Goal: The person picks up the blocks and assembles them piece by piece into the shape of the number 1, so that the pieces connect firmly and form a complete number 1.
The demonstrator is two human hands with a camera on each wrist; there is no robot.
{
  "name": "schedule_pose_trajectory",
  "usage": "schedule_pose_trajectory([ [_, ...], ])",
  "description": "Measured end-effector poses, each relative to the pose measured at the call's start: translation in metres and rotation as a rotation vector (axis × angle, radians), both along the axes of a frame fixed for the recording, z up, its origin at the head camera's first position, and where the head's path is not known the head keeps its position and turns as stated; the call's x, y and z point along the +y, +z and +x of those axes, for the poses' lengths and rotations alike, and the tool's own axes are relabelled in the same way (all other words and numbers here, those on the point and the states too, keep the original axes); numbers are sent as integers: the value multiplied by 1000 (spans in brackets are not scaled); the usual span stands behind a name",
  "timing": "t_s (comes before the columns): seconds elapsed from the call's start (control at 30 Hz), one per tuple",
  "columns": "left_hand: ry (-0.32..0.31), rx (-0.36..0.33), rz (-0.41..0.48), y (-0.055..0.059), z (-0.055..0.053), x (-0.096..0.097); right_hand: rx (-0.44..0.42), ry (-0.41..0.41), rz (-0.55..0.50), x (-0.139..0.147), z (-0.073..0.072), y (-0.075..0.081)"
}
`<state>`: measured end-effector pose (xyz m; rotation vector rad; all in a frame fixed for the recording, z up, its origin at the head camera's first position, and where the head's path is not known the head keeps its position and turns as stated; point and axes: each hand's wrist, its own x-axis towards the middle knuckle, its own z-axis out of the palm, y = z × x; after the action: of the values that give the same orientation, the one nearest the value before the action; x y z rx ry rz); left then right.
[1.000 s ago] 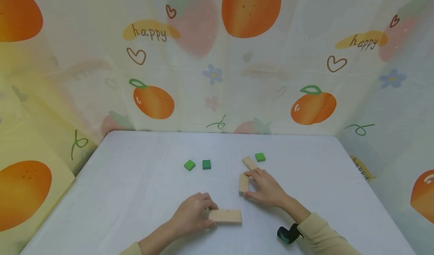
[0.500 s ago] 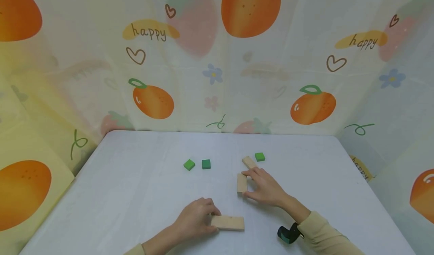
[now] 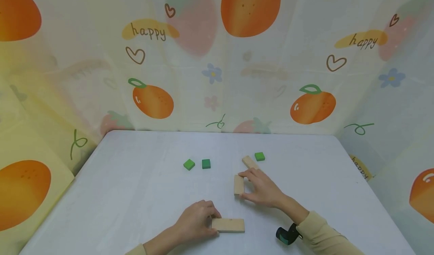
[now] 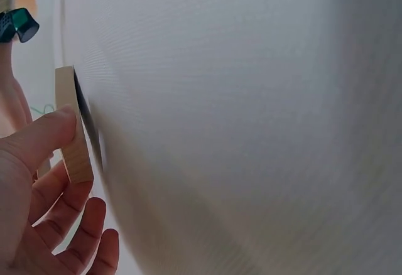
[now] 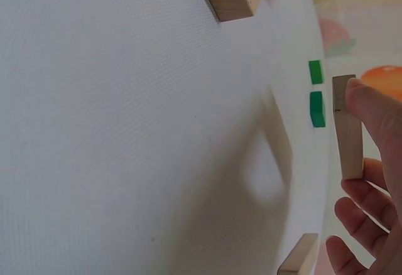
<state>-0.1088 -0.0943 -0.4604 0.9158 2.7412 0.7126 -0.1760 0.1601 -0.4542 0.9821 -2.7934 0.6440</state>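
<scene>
You look to be mid-positioning, 1 plank per hand. Your left hand (image 3: 196,221) pinches the left plank (image 3: 231,225) by its left end; long axis runs left-right across the table (image 3: 135,172), free end pointing right, broad face up. Your right hand (image 3: 262,189) grips the right plank (image 3: 239,185), thumb by its near end, fingers by its far end. That long axis points away from you, roughly square to the left plank, and the 2 planks sit apart. It looks lifted (can't tell whether the left plank touches down).

Next move, my read: settle the angle between the 2 axes, lower level, release cleanly. Mind the diagonal plank (image 3: 249,162) just beyond your right hand; your knuckles could nudge it.
</scene>
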Motion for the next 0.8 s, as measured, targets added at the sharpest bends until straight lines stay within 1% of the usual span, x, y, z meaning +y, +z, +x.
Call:
schedule_pose_trajectory([
  [0.1, 2, -6, -5, -1, 0, 0, 7, 4, -6, -1, 1, -1],
  [0.33, 4, 11, -25, -4, 0, 1, -7, 1, -6, -5, 4, -1],
  [0.47, 2, 10, -34, -5, 0, 1, -4, 15, -11, -6, 6, -1],
  [0.63, 4, 10, -33, -6, 0, 1, -4, 37, -21, -9, 9, 1],
  [0.8, -6, 27, -20, -7, 0, 0, -17, 47, -10, -12, 13, -2],
])
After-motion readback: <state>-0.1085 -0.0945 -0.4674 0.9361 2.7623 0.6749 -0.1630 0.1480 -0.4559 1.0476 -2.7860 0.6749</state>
